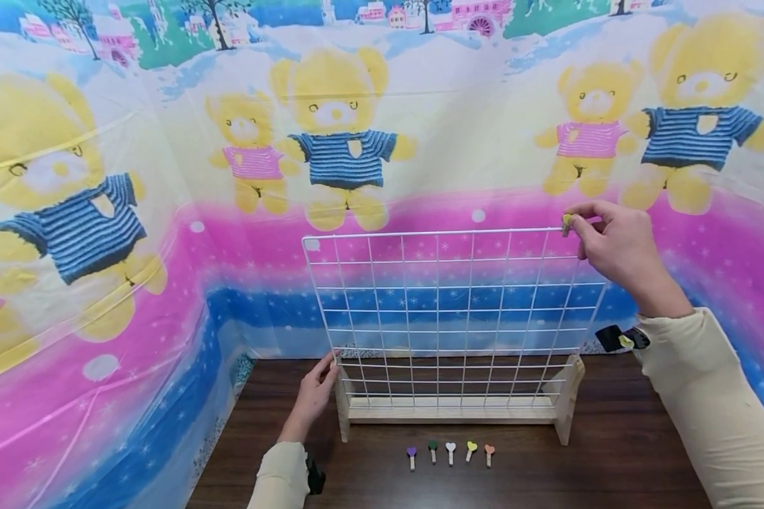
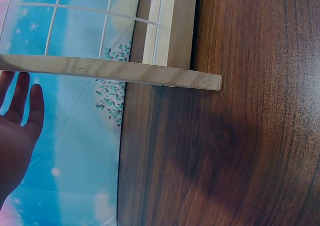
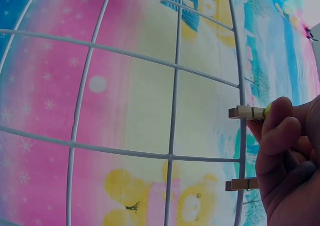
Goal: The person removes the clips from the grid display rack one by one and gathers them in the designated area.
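A white wire grid panel stands upright in a wooden stand. At its upper right corner my right hand pinches a small clothespin with a yellow heart. The right wrist view shows this clothespin's wooden jaws across the grid's edge wire; another clothespin sits farther along that wire, partly behind the fingers. My left hand touches the stand's left upright, its visible fingers fairly straight. The left thumb is hidden in the left wrist view.
On the brown table, in front of the stand, lie several heart clothespins: purple, green, white, yellow and orange. A bear-print cloth hangs behind and at the sides.
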{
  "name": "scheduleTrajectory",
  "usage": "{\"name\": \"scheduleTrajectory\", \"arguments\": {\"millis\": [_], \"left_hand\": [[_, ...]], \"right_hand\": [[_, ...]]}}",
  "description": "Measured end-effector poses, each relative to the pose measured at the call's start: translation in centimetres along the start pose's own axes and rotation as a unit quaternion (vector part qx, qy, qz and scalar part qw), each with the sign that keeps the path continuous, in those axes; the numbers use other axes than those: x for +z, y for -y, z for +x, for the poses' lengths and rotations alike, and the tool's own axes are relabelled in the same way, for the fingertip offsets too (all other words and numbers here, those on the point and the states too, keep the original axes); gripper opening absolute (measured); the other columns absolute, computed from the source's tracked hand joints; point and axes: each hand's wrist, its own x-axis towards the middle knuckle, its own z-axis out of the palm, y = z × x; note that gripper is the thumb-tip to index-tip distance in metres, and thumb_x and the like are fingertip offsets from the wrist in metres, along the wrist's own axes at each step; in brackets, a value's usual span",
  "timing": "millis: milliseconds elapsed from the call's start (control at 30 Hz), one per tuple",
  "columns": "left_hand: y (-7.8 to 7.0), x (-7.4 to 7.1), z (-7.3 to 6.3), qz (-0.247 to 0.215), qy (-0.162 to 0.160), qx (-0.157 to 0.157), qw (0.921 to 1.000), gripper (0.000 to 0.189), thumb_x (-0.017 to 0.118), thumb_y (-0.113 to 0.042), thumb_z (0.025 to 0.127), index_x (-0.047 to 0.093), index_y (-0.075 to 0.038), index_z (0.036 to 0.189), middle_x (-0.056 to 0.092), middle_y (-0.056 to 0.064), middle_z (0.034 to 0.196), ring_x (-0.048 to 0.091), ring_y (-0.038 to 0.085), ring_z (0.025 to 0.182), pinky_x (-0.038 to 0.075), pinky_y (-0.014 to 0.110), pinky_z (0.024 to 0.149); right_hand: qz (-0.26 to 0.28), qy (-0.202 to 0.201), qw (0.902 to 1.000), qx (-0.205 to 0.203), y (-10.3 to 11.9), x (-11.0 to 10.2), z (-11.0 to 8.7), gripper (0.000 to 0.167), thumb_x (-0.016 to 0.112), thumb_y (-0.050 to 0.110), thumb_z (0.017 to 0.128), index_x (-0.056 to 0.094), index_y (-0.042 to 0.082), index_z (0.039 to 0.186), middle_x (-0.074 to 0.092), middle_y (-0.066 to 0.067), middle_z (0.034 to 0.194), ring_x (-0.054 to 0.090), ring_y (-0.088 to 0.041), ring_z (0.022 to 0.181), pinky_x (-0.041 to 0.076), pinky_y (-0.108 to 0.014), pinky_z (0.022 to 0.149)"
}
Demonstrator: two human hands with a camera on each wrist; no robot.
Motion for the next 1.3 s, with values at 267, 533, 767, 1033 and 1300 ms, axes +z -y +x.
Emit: {"name": "scheduleTrajectory", "arguments": {"millis": [267,533,767,1033,1300], "left_hand": [[0.0,0.0,0.0,0.001,-0.001,0.027,0.9996,0.041,0.049,-0.023,0.1,0.049,-0.012,0.14,0.05,0.02,0.135,0.051,0.032,0.116,0.044,0.046,0.089],[0.0,0.1,-0.1,0.0,-0.004,0.016,0.9999,0.04,0.048,-0.023,0.1,0.049,-0.013,0.139,0.05,0.018,0.135,0.051,0.031,0.116,0.045,0.047,0.089],[0.0,0.1,-0.1,-0.007,-0.004,0.01,0.9999,0.04,0.049,-0.023,0.1,0.05,-0.014,0.139,0.051,0.017,0.134,0.051,0.031,0.116,0.044,0.047,0.09],[-0.2,0.2,-0.1,0.0,-0.004,0.005,1.0,0.039,0.049,-0.022,0.1,0.05,-0.014,0.139,0.053,0.017,0.132,0.052,0.03,0.114,0.045,0.046,0.088],[-0.5,0.1,-0.2,-0.001,-0.001,0.001,1.0,0.04,0.049,-0.024,0.1,0.049,-0.016,0.139,0.049,0.016,0.136,0.05,0.03,0.118,0.043,0.048,0.093]], "right_hand": [[0.001,-0.036,0.9993,-0.008,0.2,0.2,0.1,0.024,0.058,0.025,0.095,0.071,0.004,0.096,0.064,-0.011,0.067,0.051,-0.004,0.045,0.036,-0.022,0.039],[0.045,-0.076,0.9961,-0.002,0.2,-0.2,0.2,0.022,0.059,0.02,0.093,0.072,0.003,0.097,0.064,0.004,0.069,0.053,-0.004,0.046,0.039,-0.016,0.042],[0.052,-0.067,0.9964,-0.006,0.4,-0.7,-0.6,0.022,0.059,0.022,0.094,0.072,0.005,0.099,0.061,0.001,0.064,0.052,-0.006,0.047,0.038,-0.017,0.042],[0.027,-0.04,0.9989,-0.005,-0.1,-0.4,-2.6,0.02,0.062,0.022,0.093,0.072,0.007,0.102,0.056,-0.003,0.056,0.048,-0.004,0.045,0.03,-0.021,0.036],[0.061,0.011,0.9981,-0.006,-1.0,0.3,-4.9,0.021,0.06,0.019,0.094,0.069,0.009,0.11,0.055,-0.004,0.057,0.05,-0.014,0.047,0.029,-0.026,0.033]]}}
